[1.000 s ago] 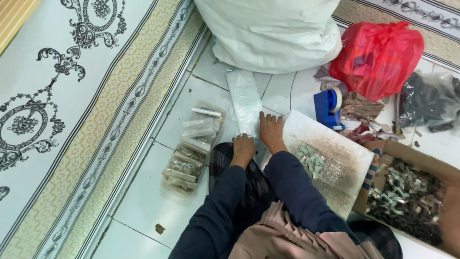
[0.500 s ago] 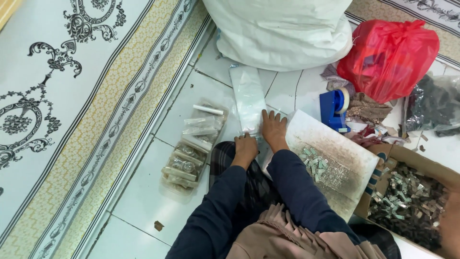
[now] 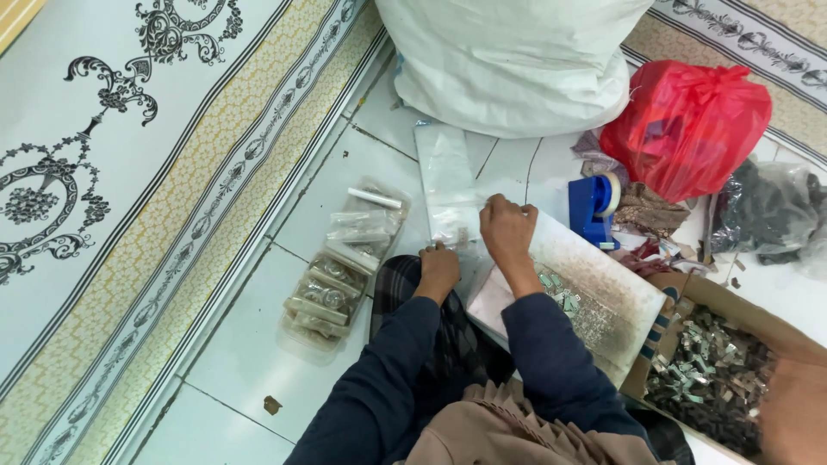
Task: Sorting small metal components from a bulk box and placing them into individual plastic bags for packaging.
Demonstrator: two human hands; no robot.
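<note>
Two hands work close together at the middle of the head view, low over a white tiled floor (image 3: 250, 362). The right hand (image 3: 506, 229) lies knuckles up on the near end of a clear plastic bag (image 3: 446, 181), fingers curled down onto the film; whether it pinches the film or merely presses it I cannot tell. The left hand (image 3: 438, 271) sits just beside it, nearer the body, fingers bent at the bag's lower edge, its grip likewise hidden. The bag lies flat on the tiles with its long axis running away from the person, toward a big white sack (image 3: 508, 60); nearly all of its length lies beyond the fingertips, and the right hand is the nearer to it.

Left of the hands lies a row of filled clear packets (image 3: 345, 258). To the right, a pale board (image 3: 594, 297) carries a scatter of small metal pieces (image 3: 560, 301), and past it an open cardboard box (image 3: 715, 370) is heaped with more. A blue tape dispenser (image 3: 593, 207) stands just beyond the board, near a red plastic bag (image 3: 689, 125). A patterned carpet (image 3: 112, 172) covers the floor on the left.
</note>
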